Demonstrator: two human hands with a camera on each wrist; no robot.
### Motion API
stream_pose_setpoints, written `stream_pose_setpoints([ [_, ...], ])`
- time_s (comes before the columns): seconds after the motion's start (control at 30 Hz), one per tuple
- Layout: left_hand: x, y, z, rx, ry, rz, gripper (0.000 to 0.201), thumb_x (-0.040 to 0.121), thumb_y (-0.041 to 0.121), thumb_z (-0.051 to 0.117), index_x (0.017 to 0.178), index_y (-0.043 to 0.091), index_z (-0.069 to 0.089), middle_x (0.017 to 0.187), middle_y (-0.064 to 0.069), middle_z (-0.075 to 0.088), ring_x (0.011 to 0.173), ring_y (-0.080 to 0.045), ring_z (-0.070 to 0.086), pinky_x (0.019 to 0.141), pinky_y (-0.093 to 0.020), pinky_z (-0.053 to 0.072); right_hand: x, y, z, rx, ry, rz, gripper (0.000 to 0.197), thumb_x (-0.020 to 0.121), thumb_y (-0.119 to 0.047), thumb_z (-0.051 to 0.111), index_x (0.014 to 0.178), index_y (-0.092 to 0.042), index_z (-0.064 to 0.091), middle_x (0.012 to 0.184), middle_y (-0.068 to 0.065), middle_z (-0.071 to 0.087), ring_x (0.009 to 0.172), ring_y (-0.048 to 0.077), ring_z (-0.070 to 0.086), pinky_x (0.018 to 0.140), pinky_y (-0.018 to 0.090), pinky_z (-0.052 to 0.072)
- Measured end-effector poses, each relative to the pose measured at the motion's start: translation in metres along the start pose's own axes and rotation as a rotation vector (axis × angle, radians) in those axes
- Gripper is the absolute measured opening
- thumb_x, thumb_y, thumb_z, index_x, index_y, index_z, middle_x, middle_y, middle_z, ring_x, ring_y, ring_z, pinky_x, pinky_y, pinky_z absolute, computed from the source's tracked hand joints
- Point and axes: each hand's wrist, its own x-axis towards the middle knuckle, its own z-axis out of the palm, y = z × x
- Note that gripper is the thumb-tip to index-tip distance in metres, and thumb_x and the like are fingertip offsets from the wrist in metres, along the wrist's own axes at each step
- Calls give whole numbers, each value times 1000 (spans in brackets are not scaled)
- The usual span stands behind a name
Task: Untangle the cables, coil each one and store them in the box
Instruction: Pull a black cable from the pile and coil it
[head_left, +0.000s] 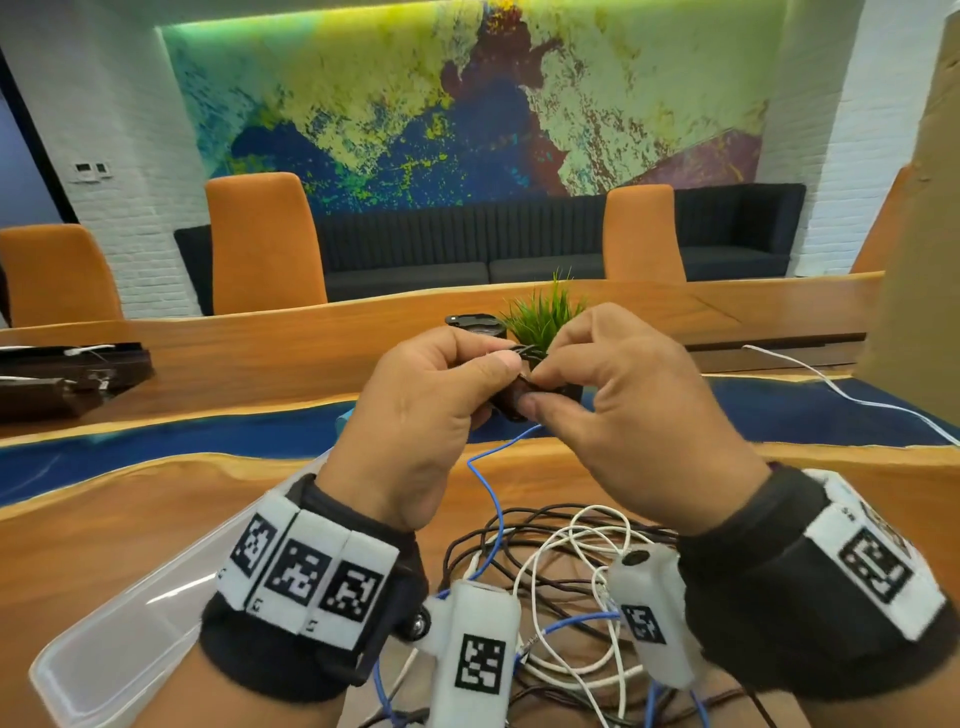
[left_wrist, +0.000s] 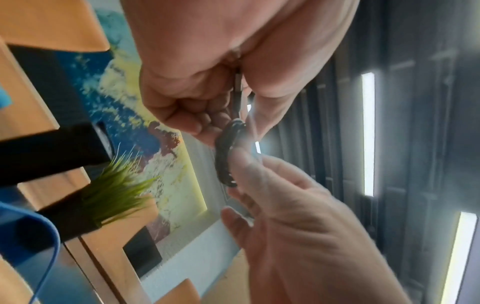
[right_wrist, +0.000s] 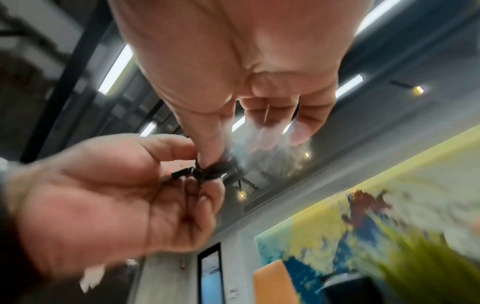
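Both hands are raised above the table and meet on a small coil of black cable. My left hand grips the coil with curled fingers and the thumb on top. My right hand pinches its wraps between thumb and forefinger. In the left wrist view the coil stands edge-on below the left hand. The right wrist view shows the right hand with its thumb pressed on the coil. A tangle of white, blue and dark cables lies under the wrists. The clear plastic box sits at lower left.
A blue cable rises from the tangle toward the hands. A potted green plant stands just behind them. A loose white cable runs along the right side below a tall cardboard piece. Dark cases lie far left.
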Motion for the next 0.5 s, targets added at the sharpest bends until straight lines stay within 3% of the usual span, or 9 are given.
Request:
stream_pose_setpoints([
  [0.07,1,1,-4,-50,-52,3,9,90,12,65,90,19,71,80,-1,73,79,-15,64,72,-28,48,2,0,-8,370,-37,98,8,85,-24,72,80,-18,75,86,-6,62,87,9,58,77,26,48],
  [0.17,0,6,-8,83,-150,119,15,91,6,65,98,18,71,89,-5,76,85,-13,69,75,-24,55,3,2,-17,850,-111,320,23,89,-32,59,78,-14,69,81,-1,67,88,23,64,86,46,52],
  [0.23,-1,6,-7,222,-176,185,11,88,9,70,96,17,72,91,-8,76,89,-21,72,82,-37,60,3,0,-12,873,-88,344,25,93,-29,55,78,-11,64,77,6,64,76,27,63,78,49,55],
  [0.3,-3,3,-5,348,-185,219,7,84,19,74,89,17,71,84,-9,75,81,-29,71,75,-50,59,3,-2,-7,809,-55,337,22,95,-21,57,80,-7,63,70,9,63,62,20,61,59,36,55],
  [0.4,-5,2,-3,391,-201,245,15,85,22,78,84,12,67,73,-10,70,57,-17,60,52,-38,51,3,-2,-6,768,2,341,19,91,-17,65,82,0,67,64,13,63,52,21,58,46,29,50],
  [0.43,-5,3,-3,393,-207,266,14,86,21,77,84,11,67,71,-9,69,55,-13,57,50,-33,48,3,-1,-7,767,21,366,20,89,-18,68,81,0,67,63,15,63,51,21,57,46,30,49],
  [0.5,-5,3,-2,367,-209,310,11,86,20,75,87,12,68,76,-5,72,63,-15,66,57,-34,56,4,2,-10,765,30,459,24,86,-22,71,77,0,66,58,15,60,46,18,53,44,28,46],
])
